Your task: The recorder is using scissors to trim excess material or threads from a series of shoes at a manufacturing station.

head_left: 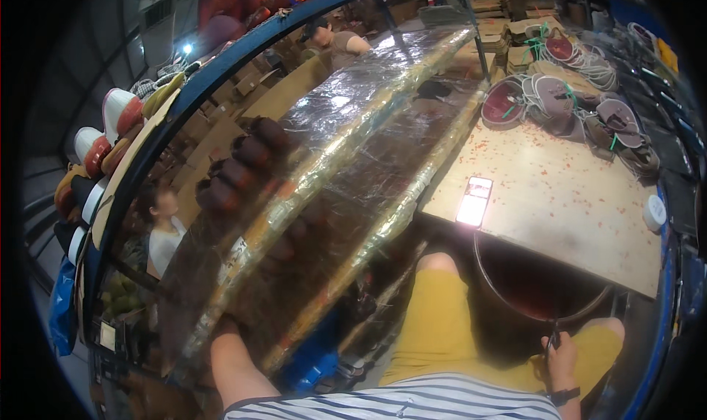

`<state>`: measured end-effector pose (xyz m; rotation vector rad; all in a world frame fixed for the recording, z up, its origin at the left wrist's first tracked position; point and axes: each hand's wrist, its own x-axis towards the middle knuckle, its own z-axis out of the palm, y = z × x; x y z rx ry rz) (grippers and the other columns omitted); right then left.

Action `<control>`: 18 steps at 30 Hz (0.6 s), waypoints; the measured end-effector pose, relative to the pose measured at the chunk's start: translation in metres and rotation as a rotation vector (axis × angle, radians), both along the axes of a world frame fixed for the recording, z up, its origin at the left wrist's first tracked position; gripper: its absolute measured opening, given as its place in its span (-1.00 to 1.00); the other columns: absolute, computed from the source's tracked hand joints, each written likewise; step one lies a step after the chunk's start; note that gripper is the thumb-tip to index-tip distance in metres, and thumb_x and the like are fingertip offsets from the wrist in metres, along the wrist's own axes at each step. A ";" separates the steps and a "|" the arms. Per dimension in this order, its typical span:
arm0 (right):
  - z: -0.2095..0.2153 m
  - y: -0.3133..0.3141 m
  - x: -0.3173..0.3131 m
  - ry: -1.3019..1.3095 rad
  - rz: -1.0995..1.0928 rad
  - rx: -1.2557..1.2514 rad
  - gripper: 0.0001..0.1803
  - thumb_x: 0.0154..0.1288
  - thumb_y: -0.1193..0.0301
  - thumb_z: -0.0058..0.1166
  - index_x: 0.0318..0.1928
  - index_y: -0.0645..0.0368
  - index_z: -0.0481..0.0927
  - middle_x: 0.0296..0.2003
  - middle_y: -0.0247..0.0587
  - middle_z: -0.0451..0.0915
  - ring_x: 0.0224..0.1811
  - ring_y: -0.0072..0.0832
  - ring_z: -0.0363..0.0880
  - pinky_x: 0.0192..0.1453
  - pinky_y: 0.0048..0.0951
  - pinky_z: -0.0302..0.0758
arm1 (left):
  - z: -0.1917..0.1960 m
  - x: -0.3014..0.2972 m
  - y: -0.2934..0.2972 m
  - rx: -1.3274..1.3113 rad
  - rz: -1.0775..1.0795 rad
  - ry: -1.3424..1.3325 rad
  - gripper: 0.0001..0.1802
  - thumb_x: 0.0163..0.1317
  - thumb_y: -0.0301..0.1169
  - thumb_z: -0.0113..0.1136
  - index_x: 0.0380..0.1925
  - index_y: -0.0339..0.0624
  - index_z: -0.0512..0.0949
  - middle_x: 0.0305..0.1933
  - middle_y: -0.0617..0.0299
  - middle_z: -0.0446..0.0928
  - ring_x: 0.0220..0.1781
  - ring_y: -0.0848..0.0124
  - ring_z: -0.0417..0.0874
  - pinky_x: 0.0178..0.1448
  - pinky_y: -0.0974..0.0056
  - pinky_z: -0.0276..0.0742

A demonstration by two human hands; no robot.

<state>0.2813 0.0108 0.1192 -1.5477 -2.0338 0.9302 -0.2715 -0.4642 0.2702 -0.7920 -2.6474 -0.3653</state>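
My left arm reaches into the shelf wrapped in clear plastic and tape. My left hand (227, 326) is in the dark below the lower taped edge (221, 302), and its fingers are hidden. Low on the right, beside my knee, my right hand (562, 355) is closed round a slim dark tool (551, 340), whose exact kind I cannot make out. A large round tub (541, 291) with a reddish-brown inside stands between my knees, partly under the board. Dark rounded shoes (254, 151) sit in a row on the shelf, seen dimly.
A wooden board (560, 191) strewn with small orange scraps carries a lit phone (475, 201) and a white round lid (654, 212). Shoe uppers with laces (556, 99) are heaped at its far end. A blue frame bar (243, 40) crosses the left. Two people are beyond the shelf.
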 end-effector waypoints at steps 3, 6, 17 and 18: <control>0.006 -0.002 -0.004 0.002 -0.010 0.017 -0.65 0.10 0.29 0.37 -0.43 0.28 0.49 -0.56 0.03 0.55 -0.48 -0.03 0.55 -0.35 -0.19 0.44 | -0.005 -0.010 -0.006 -0.028 -0.019 0.011 -0.66 0.27 -0.24 0.13 -0.06 -0.21 0.59 -0.11 -0.11 0.61 -0.04 -0.05 0.61 0.10 0.02 0.49; 0.007 -0.001 -0.004 -0.020 -0.026 0.009 -0.65 0.09 0.29 0.37 -0.43 0.28 0.49 -0.57 0.03 0.54 -0.48 -0.03 0.55 -0.35 -0.20 0.44 | -0.012 -0.010 0.030 -0.056 -0.042 0.020 -0.65 0.28 -0.25 0.10 -0.03 -0.22 0.57 -0.09 -0.13 0.60 0.00 -0.07 0.60 0.14 0.02 0.47; -0.049 0.016 0.003 0.157 -0.080 -0.123 -0.63 0.20 0.28 0.31 -0.44 0.32 0.46 -0.61 -0.07 0.44 -0.56 -0.27 0.35 -0.38 -0.27 0.36 | -0.054 0.117 0.397 0.028 -0.752 -0.131 -0.88 0.04 -0.45 0.19 -0.44 -0.19 0.67 -0.32 0.04 0.66 -0.23 0.08 0.67 -0.07 0.05 0.57; -0.060 0.019 0.008 0.204 -0.095 -0.159 -0.62 0.22 0.27 0.30 -0.44 0.32 0.45 -0.62 -0.09 0.43 -0.55 -0.30 0.32 -0.38 -0.28 0.35 | -0.070 0.146 0.412 0.139 -0.896 -0.235 -0.88 0.07 -0.42 0.18 -0.43 -0.18 0.65 -0.31 0.06 0.65 -0.22 0.09 0.67 -0.09 0.05 0.56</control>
